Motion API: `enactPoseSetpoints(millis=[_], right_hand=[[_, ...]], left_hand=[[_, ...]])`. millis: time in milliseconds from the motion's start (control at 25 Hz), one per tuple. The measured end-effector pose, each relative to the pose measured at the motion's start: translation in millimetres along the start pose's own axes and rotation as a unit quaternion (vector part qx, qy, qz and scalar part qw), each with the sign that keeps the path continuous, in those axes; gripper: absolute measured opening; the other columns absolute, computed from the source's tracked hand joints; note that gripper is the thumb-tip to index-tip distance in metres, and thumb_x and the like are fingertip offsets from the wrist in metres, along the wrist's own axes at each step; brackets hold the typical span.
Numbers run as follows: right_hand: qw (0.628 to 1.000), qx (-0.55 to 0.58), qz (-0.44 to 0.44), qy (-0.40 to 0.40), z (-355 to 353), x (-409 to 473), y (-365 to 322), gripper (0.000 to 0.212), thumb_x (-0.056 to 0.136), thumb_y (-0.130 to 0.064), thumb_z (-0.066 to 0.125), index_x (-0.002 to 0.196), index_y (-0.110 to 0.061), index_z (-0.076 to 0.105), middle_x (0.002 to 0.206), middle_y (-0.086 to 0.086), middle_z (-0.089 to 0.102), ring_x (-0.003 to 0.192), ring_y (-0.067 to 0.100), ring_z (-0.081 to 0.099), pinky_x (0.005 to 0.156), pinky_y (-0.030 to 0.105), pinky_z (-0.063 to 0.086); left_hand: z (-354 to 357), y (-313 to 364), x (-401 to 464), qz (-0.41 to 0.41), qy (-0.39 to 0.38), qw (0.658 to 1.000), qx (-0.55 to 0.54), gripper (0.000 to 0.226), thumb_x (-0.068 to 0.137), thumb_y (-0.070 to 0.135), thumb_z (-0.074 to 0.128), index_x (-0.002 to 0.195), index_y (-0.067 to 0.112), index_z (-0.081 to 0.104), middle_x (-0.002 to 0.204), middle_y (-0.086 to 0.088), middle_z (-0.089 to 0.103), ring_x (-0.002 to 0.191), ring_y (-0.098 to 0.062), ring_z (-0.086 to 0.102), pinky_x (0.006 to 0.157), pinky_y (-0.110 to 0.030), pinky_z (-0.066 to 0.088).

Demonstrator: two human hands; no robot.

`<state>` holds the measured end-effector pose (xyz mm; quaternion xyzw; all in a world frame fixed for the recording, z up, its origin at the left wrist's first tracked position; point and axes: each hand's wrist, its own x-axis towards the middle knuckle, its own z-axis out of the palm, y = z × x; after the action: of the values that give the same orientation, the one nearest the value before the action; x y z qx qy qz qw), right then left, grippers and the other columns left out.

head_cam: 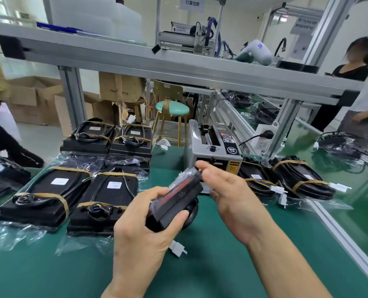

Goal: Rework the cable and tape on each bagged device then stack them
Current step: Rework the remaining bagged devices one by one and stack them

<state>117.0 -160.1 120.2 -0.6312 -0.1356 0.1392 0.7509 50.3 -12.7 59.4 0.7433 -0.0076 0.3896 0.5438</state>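
Head view. The left hand (140, 224) grips one bagged device (174, 203) above the middle of the worktop (232, 272), fingers and thumb curled round its near end, the unit tilted with its far end raised. The right hand (228, 190) reaches to that raised end; its fingertips (200, 166) touch or pinch the bag film there, and whether they hold anything cannot be told. A white connector (177, 250) hangs below the device, so its cable appears loose. Judgement: the step in hand is the rework of this one unit, cable not yet bound.

The next move probably calls for coiling the cable flat on the unit, then taking a strip from the tape dispenser (213, 151), which stands at the far edge directly beyond the hands.

Taped devices (71, 190) lie in rows toward the left edge and far left corner, brown tape across each. Further devices (297, 179) lie toward the right edge beside the dispenser.

The surface is a green mat. An aluminium shelf (178, 67) crosses overhead. Beyond stand a green stool (172, 108), cardboard boxes (118, 87) and a second line, with people at the left and right margins.
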Motion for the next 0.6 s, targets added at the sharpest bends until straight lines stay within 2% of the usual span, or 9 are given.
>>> enactPoseSetpoints(millis=[40, 120, 360, 600], right_hand=[[1.000, -0.018, -0.017, -0.020, 5.7, -8.6, -0.4, 0.009, 0.075, -0.030, 0.072, 0.077, -0.022, 0.076, 0.122, -0.016, 0.064, 0.113, -0.007, 0.055, 0.091, 0.021, 0.034], [0.999, -0.036, -0.035, -0.012, 10.5, -16.1, 3.1, 0.010, 0.078, -0.020, 0.074, 0.069, -0.018, 0.073, 0.131, -0.019, 0.056, 0.121, -0.010, 0.048, 0.095, 0.019, 0.033], [0.998, -0.046, -0.031, 0.006, 13.6, -16.4, 13.5, 0.017, 0.082, -0.009, 0.068, 0.068, -0.017, 0.074, 0.138, -0.013, 0.050, 0.120, -0.018, 0.044, 0.104, 0.020, 0.029], [0.999, -0.021, -0.036, 0.006, 18.9, -15.8, 13.4, 0.007, 0.078, -0.012, 0.070, 0.073, -0.013, 0.075, 0.137, -0.008, 0.053, 0.123, -0.014, 0.044, 0.099, 0.016, 0.031]], left_hand=[[1.5, 1.2, -1.1, 0.002, 0.003, 1.000, 0.007, 0.043, 0.061, 0.035, 0.080, 0.101, 0.037, 0.062, 0.094, 0.017, 0.068, 0.086, -0.008, 0.066, 0.079, -0.018, 0.049], [2.5, 4.9, -2.4, 0.004, 0.008, 1.000, 0.011, 0.043, 0.062, 0.033, 0.079, 0.101, 0.038, 0.062, 0.093, 0.017, 0.068, 0.085, -0.007, 0.065, 0.078, -0.015, 0.048], [3.0, 7.7, -3.7, 0.008, 0.027, 0.999, 0.020, 0.044, 0.062, 0.021, 0.088, 0.099, 0.030, 0.065, 0.092, 0.015, 0.068, 0.085, -0.006, 0.065, 0.078, -0.017, 0.048], [2.7, 8.1, -3.5, 0.005, 0.033, 0.999, 0.019, 0.042, 0.063, 0.027, 0.086, 0.099, 0.025, 0.066, 0.091, 0.014, 0.068, 0.085, -0.007, 0.065, 0.078, -0.016, 0.048]])
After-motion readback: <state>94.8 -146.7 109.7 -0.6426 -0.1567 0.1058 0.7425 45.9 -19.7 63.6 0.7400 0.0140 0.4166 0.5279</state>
